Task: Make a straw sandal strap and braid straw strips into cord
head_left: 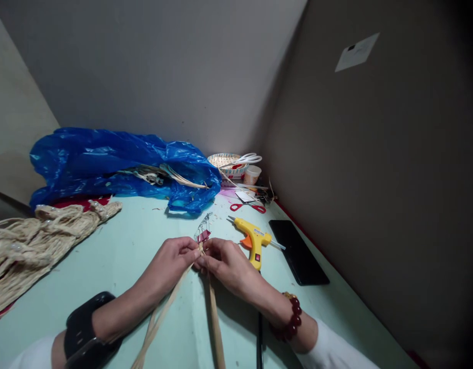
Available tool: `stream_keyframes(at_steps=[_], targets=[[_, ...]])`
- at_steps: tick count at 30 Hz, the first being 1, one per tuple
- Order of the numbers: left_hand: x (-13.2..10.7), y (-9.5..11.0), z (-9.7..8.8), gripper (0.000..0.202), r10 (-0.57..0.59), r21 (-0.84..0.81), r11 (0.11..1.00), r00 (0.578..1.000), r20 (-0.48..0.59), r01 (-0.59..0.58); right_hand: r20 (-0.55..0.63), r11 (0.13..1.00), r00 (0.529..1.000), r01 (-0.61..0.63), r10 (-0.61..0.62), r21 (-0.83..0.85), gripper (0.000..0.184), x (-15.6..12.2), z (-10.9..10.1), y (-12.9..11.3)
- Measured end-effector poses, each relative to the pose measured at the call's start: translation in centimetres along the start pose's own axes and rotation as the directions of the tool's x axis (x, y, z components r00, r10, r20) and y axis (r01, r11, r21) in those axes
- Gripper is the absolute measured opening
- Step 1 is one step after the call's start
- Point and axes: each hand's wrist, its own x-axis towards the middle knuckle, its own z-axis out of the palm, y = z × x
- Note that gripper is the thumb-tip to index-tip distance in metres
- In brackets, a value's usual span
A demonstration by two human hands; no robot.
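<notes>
My left hand (pixel 180 252) and my right hand (pixel 223 257) meet over the middle of the table, fingers pinched on a short plaited piece of pale straw strands (pixel 201 248). Long loose strands hang from it toward me, one group (pixel 165 311) below my left hand and a wider strip (pixel 215 318) below my right. Just beyond my fingertips, a dark red clip (pixel 203 236) with a wire part grips or touches the far end of the plait; which of the two I cannot tell. Partly behind my right hand lies a yellow glue gun (pixel 254 238).
A blue plastic bag (pixel 105 154) holding dried strands stretches along the back. Plaited straw bundles (pixel 36 246) lie at left. Red-handled scissors (pixel 247 207), a woven basket (pixel 224 160), a paper cup (pixel 252 175) and a black phone-like slab (pixel 299 252) are on the right side.
</notes>
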Motion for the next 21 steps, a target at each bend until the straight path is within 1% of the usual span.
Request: stream_keyframes(at_steps=[4, 7, 10, 16, 21], targets=[[0.0, -0.2, 0.1, 0.021, 0.047, 0.144, 0.989, 0.999, -0.015, -0.044, -0.008, 1.0, 1.0, -0.008, 0.008, -0.005, 0.017, -0.2, -0.2, 0.2], [-0.2, 0.0, 0.2, 0.021, 0.068, 0.267, 0.962, 0.996, -0.052, -0.051, -0.051, 0.999, 0.998, -0.025, 0.024, -0.019, 0.02, -0.1, -0.1, 0.3], [-0.6, 0.5, 0.4, 0.02, 0.09, 0.355, 0.933, 0.993, -0.075, -0.058, -0.093, 0.999, 0.995, -0.025, 0.022, -0.023, 0.022, 0.2, 0.3, 0.2], [-1.4, 1.0, 0.5, 0.026, 0.13, 0.468, 0.88, 0.99, -0.059, -0.087, -0.136, 0.999, 0.99, -0.042, 0.042, 0.009, 0.023, 0.5, 0.7, 0.0], [-1.5, 1.1, 0.0, 0.029, 0.165, 0.556, 0.822, 0.986, -0.026, -0.123, -0.163, 0.998, 0.985, -0.058, 0.057, -0.002, 0.02, 0.4, 0.8, 0.1]])
